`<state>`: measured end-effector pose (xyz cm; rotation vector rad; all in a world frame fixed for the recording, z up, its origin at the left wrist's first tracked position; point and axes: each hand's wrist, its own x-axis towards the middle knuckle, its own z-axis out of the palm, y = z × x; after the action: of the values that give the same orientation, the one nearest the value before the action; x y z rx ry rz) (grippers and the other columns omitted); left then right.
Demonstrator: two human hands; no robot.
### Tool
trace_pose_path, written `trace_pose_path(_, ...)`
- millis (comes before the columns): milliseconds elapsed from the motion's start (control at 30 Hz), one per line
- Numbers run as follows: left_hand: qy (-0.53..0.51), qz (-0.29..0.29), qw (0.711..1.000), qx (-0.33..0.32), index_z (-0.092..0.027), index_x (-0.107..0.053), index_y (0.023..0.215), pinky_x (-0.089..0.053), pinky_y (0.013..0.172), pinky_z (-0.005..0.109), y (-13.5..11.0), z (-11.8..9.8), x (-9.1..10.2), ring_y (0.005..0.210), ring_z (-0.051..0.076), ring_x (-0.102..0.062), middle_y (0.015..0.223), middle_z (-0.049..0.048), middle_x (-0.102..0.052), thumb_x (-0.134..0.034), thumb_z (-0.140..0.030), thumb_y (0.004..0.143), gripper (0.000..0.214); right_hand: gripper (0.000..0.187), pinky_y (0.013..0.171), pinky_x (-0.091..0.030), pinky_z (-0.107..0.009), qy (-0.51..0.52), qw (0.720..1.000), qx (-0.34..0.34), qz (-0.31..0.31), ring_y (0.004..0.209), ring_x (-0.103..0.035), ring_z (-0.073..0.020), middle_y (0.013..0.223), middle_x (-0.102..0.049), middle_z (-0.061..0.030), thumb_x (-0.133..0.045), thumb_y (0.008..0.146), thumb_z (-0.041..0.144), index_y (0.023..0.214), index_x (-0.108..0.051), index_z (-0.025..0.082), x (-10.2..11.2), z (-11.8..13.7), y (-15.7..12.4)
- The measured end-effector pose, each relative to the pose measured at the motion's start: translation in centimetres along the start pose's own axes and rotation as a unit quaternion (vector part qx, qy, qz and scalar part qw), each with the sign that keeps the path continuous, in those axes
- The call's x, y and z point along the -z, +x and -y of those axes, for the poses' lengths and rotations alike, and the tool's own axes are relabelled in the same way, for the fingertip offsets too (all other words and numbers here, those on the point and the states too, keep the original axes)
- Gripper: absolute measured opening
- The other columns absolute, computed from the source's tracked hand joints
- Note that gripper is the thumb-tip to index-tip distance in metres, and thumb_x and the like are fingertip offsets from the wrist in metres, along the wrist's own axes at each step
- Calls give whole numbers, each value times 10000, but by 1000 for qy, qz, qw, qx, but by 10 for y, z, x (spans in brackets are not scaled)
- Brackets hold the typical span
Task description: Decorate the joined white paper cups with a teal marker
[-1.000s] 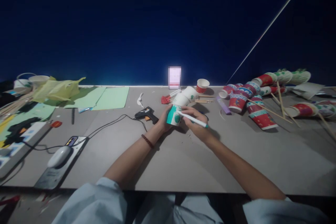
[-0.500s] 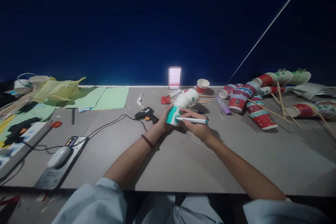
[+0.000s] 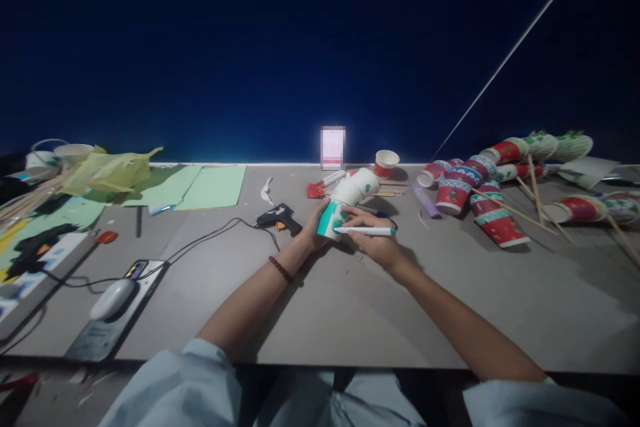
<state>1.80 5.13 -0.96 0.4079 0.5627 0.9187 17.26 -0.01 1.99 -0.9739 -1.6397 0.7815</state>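
Observation:
My left hand [image 3: 313, 227] is closed around the near end of a tilted row of joined white paper cups [image 3: 353, 190]. The nearest cup carries teal colouring and green patches. Between the fingers of my right hand [image 3: 376, 240] lies a white marker pen [image 3: 373, 231], its tip at the side of that nearest cup, close to the teal area. A black glue gun [image 3: 278, 218] rests on the table just left of my left hand. Behind the cups are a red-and-white paper cup [image 3: 387, 164] and a red-tipped item [image 3: 316, 189].
Decorated paper cups [image 3: 457, 190] with wooden sticks [image 3: 535, 190] lie at the right, beside a purple tube [image 3: 426, 201]. At the left are green paper [image 3: 215, 187], a yellow plastic bag [image 3: 113, 173], a power strip [image 3: 45, 273], and a phone [image 3: 95, 340] under a white mouse [image 3: 114, 299].
The marker in my right hand has shifted slightly down and its tip sits a little lower on the cup. My left hand and the cups hold nearly the same place.

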Motion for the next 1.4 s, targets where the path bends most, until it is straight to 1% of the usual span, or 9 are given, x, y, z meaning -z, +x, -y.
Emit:
trace_pose_path(133,8,8,1000,5,-100,-671,1041,-546,746,349,-2,0,-1,868,269,-696,966,144,-725,-595,-457,833,420,119,934,-536,-412,4,1000,4,1,1052,-706,-273,1143,-742,-80,-661,745,188,799,-754,237,0,0,0)
trace_pose_path(267,-3,-1,1000,-9,-97,-671,1028,-537,760,333,0,0,-1,845,247,-695,930,127,-726,-595,-425,841,385,119,946,-527,-418,5,1000,1,7,1063,-702,-277,1140,-742,-87,-662,736,187,791,-758,230,0,-2,0)
trace_pose_path(467,-15,-27,1000,-3,-101,-676,961,-524,663,286,4,0,1,696,190,-678,805,89,-717,-542,-384,883,324,126,955,-517,-430,19,1000,-13,19,1104,-682,-296,1161,-732,-100,-641,697,149,704,-745,220,1,-2,0)
trace_pose_path(667,-18,-11,1000,-10,-94,-672,983,-531,700,291,4,0,1,737,199,-691,842,98,-727,-558,-394,875,338,148,942,-520,-426,7,1000,-7,15,1069,-698,-282,1161,-730,-116,-621,713,149,745,-751,212,0,1,0)
trace_pose_path(767,-17,-19,1000,-2,-98,-669,997,-536,711,301,3,0,2,774,213,-697,873,108,-730,-566,-400,867,345,140,939,-523,-418,6,1000,-5,8,1067,-700,-278,1154,-734,-114,-632,724,164,775,-754,211,0,1,0)
trace_pose_path(1000,-16,-16,1000,-1,-105,-667,958,-527,646,284,5,0,4,668,185,-672,783,82,-706,-569,-393,864,318,124,964,-513,-427,25,999,-17,26,1115,-676,-286,1140,-740,-103,-627,709,155,712,-735,216,1,1,1)
trace_pose_path(1200,-9,3,1000,0,-98,-661,1072,-537,725,323,3,0,3,805,235,-696,926,127,-724,-570,-434,856,410,115,957,-512,-425,20,999,-24,14,1076,-693,-280,1168,-728,-112,-627,722,176,741,-735,213,1,-1,1)
trace_pose_path(1333,-5,4,1000,23,-94,-659,1092,-540,716,335,2,0,2,800,247,-696,915,132,-725,-572,-461,849,448,132,960,-508,-413,16,1000,-21,15,1076,-693,-270,1177,-725,-104,-635,728,172,781,-746,217,1,-2,1)
trace_pose_path(1400,-6,1,1000,20,-98,-663,1078,-538,714,330,2,0,2,790,242,-694,906,127,-724,-577,-460,846,438,132,961,-504,-412,16,999,-24,16,1079,-691,-269,1176,-726,-99,-635,727,169,776,-745,221,1,-1,1)
